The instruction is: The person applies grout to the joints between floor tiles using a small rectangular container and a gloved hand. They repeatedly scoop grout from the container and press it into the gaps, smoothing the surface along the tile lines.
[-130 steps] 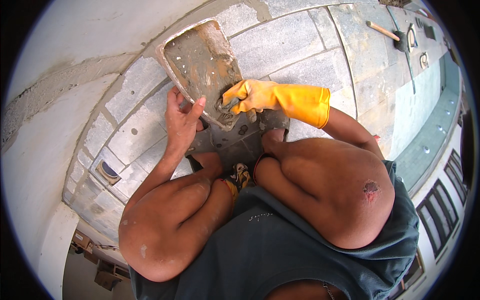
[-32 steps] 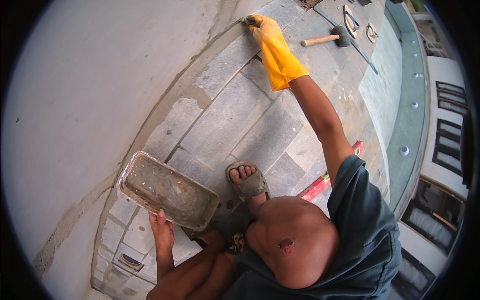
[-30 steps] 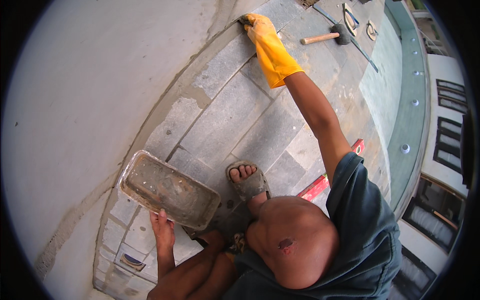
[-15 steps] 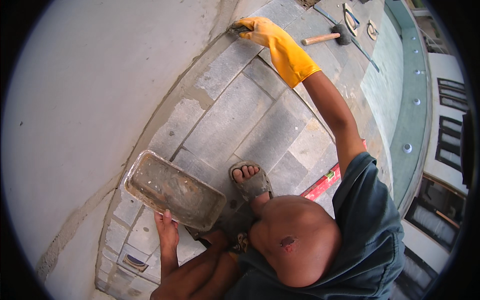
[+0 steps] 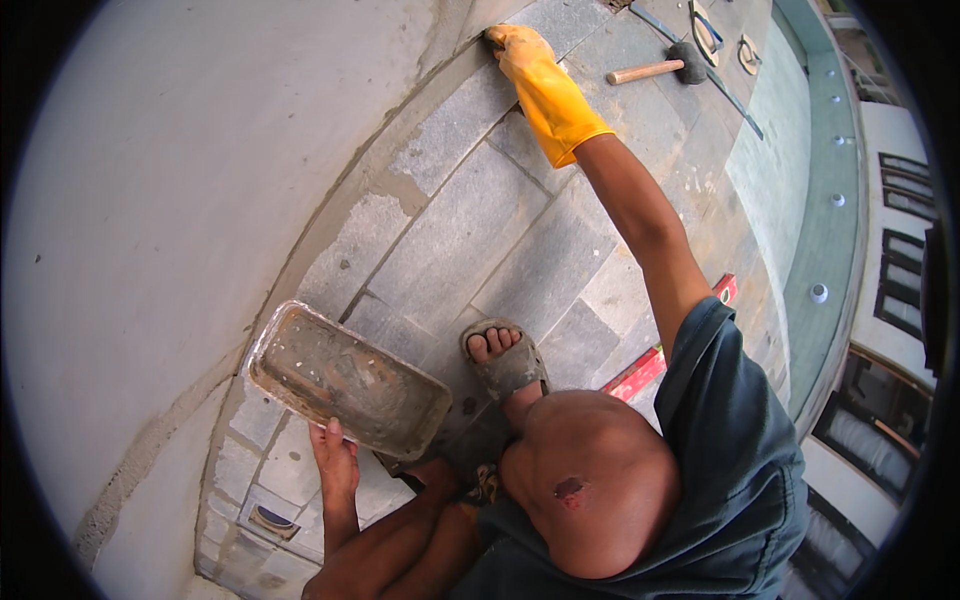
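My bare left hand grips the near rim of a shallow rectangular tray, its thumb over the edge. Dried grey mortar coats the tray's inside. With my right arm stretched far ahead, my right hand, in a yellow rubber glove, is at the foot of the pale wall. Its fingers are curled at the joint between wall and paving; whatever they hold is hidden. Grey mortar fills a strip along that joint and laps over the grey stone paving.
A black rubber mallet lies at the far right beside a long thin bar and a pair of flip-flops. A red spirit level lies beyond my knee. My sandalled foot rests by the tray. A small drain sits near the wall.
My gloved right hand has moved slightly to the right along the foot of the wall, and its fingers look more curled. My left hand and the tray have stayed put.
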`<state>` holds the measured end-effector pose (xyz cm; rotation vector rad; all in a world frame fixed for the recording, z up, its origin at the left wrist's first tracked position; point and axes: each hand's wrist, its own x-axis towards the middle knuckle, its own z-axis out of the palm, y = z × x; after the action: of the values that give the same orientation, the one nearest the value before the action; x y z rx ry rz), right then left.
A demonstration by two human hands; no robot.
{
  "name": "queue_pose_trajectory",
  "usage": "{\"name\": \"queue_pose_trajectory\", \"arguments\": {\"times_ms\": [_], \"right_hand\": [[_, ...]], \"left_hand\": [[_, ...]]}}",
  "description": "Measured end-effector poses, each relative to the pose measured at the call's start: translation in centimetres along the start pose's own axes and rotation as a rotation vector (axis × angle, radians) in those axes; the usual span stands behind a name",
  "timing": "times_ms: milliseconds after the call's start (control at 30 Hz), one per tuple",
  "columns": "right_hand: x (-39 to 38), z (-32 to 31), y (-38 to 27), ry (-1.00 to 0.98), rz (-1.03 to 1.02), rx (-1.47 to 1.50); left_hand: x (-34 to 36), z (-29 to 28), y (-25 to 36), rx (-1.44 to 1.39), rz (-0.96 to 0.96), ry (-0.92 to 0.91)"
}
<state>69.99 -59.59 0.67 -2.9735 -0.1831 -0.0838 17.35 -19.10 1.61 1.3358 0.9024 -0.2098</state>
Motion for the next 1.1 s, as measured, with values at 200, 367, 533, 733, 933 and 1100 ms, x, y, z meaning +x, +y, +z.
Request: {"name": "queue_pose_trajectory", "arguments": {"times_ms": [200,367,533,733,933,1100], "right_hand": [[-0.6,0.4,-1.1,-0.148,-0.127,0.073],[-2.0,-1.6,-0.4,0.053,-0.530,0.148],[-1.7,-3.2,2.5,-0.015,0.098,0.520],[-0.7,-1.7,2.0,0.141,0.149,0.437],[0.2,1.2,2.4,0.109,-0.244,0.061],[0.8,-2.8,1.7,-0.275,-0.347,0.030]], "left_hand": [[0.2,0.3,0.3,0.039,-0.005,-0.041],[-0.1,0.2,0.2,-0.005,0.013,-0.016],[-0.8,0.2,0.9,-0.010,-0.009,-0.045],[-0.7,-0.1,0.6,0.006,0.014,-0.009],[-0.5,-0.1,0.6,0.009,-0.003,-0.048],[-1.4,0.9,1.3,-0.045,0.020,-0.002]]}}
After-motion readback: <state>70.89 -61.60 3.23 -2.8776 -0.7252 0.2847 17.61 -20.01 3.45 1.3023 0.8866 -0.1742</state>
